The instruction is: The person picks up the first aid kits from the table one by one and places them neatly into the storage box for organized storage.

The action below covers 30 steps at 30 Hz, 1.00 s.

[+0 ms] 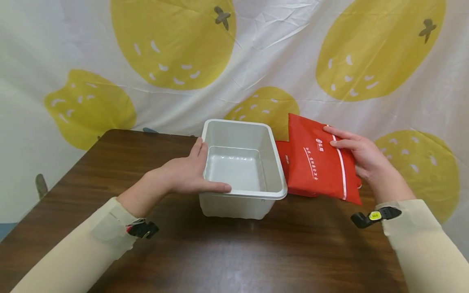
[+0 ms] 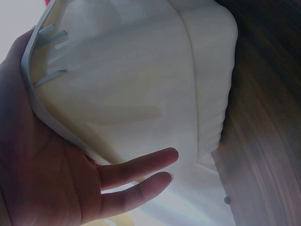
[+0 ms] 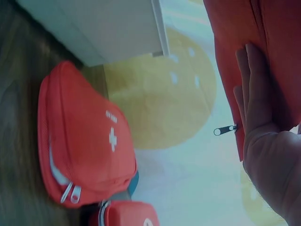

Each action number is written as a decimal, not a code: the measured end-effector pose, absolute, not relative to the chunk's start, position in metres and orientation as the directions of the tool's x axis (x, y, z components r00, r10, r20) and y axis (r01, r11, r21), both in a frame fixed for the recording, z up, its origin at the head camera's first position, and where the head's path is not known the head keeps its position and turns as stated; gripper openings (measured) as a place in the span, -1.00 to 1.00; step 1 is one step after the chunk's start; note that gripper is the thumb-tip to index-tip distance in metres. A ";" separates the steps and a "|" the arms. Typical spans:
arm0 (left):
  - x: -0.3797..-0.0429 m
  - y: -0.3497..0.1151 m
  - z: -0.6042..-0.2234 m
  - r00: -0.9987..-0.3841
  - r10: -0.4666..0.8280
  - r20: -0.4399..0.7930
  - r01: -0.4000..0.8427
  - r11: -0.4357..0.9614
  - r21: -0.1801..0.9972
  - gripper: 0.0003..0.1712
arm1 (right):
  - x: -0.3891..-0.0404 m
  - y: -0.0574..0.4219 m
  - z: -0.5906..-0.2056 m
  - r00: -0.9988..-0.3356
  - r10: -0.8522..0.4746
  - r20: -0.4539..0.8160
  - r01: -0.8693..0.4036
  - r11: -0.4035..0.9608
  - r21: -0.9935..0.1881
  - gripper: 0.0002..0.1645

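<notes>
A white plastic bin stands on the table, its open top up. My left hand rests on the near left corner of its rim, thumb along the front edge; two fairly straight fingers extend beside the outer wall. To the right of the bin, my right hand holds a flat red zippered pouch by its right side, raised and tilted. White print and a white stripe mark the pouch; a zipper pull hangs from its edge. Part of the right hand's grip is hidden behind the pouch.
A red first-aid bag with a white cross sits on the table right of the bin, with a smaller red bag beside it. The dark wood table meets a lemon-print curtain at the back.
</notes>
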State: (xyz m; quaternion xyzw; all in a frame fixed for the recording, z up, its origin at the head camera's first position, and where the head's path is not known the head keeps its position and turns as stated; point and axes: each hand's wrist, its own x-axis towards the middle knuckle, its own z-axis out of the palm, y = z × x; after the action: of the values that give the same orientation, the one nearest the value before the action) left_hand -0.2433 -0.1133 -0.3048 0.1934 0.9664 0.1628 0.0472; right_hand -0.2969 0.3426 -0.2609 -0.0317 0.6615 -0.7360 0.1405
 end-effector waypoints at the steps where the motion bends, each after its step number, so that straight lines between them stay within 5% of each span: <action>1: -0.243 -0.113 -0.305 -0.921 0.389 -0.027 0.358 0.871 0.335 0.71 | -0.299 0.339 -0.259 -0.958 -0.250 -0.141 0.168 -0.090 -0.982 -0.31; 30: -0.244 -0.113 -0.303 -0.930 0.366 -0.047 0.328 0.878 0.349 0.75 | -0.335 0.232 -0.249 -0.933 -0.319 -0.168 0.181 -0.012 -0.983 -0.34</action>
State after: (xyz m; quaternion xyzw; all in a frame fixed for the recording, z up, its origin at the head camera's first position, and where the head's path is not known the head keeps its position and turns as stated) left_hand -0.2437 -0.1129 -0.3030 0.1792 0.9674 0.1699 0.0557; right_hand -0.3352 0.2321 -0.2487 -0.0505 0.6803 -0.7096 0.1762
